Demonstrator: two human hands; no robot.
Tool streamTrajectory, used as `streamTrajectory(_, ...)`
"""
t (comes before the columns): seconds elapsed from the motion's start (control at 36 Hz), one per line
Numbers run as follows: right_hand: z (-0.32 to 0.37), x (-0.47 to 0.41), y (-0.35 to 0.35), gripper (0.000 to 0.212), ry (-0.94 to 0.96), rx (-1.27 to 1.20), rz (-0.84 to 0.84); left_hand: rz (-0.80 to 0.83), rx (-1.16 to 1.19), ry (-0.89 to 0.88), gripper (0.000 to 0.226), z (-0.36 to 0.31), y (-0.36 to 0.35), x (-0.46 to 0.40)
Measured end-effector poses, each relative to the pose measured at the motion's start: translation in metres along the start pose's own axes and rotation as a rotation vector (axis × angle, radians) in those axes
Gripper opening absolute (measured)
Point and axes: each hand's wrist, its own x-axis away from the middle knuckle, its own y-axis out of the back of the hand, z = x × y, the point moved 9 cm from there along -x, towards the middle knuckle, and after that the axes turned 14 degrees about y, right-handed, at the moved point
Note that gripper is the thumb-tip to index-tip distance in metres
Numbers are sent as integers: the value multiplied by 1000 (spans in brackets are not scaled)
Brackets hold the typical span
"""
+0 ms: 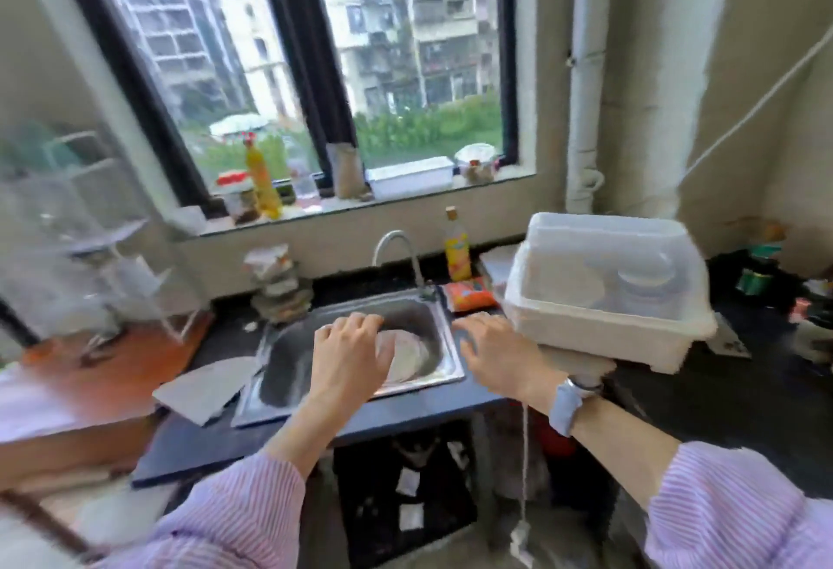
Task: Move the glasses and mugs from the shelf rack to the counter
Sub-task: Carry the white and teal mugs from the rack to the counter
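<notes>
Nearest, two arms in striped sleeves reach forward from six o'clock. The left hand (pixel 349 350) hangs over the sink (pixel 288 370), fingers loosely bent, holding nothing. The right hand (pixel 489 350), with a watch (pixel 569 402) on its wrist, hovers over the sink's right rim at about three o'clock of the left one, fingers spread and slack, also empty. Neither hand touches anything that can be seen.

In the sink, just past the left hand, lies a pale plate (pixel 408 354). The dark counter (pixel 405 415) runs around the sink. At two o'clock from the hands stands a covered dish box (pixel 604 293); round shapes show through its lid, too hazy to name.

Farther off, at nine to ten o'clock, the white rack (pixel 112 248) stands on an orange surface at the counter's left end. The view there is badly smeared; a clear, glassy blur shows around its shelves, but no single glass or mug can be picked out.

By my reading, no piece is in hand, so the step is the approach. The next move calls for turning left, reaching to the rack, and closing a hand around one glass or mug.
</notes>
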Motion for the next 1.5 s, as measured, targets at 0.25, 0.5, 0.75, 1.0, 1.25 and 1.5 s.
streamTrajectory(0.25, 243, -152, -107, 36, 395, -145, 120, -133, -95, 454, 36, 289, 103, 25)
streamTrajectory(0.5, 393, -261, -184, 38, 591, -241, 200, -195, -112, 702, 38, 456, 141, 13)
streamTrajectory(0.75, 462, -435, -215, 36, 674, -281, 156, -260, -88, 711, 34, 580, 170, -121)
streamTrajectory(1.0, 515, -592, -221, 34, 667, -275, 55, -308, 7, 684, 38, 679, 198, -253)
streamTrajectory(1.25, 548, -714, -231, 40, 592, -240, -96, -372, 193, 573, 41, 765, 199, -384)
streamTrajectory(1.5, 532, -825, -221, 53, 255, -131, -361, -239, 334, 450, 53, 825, 164, -531)
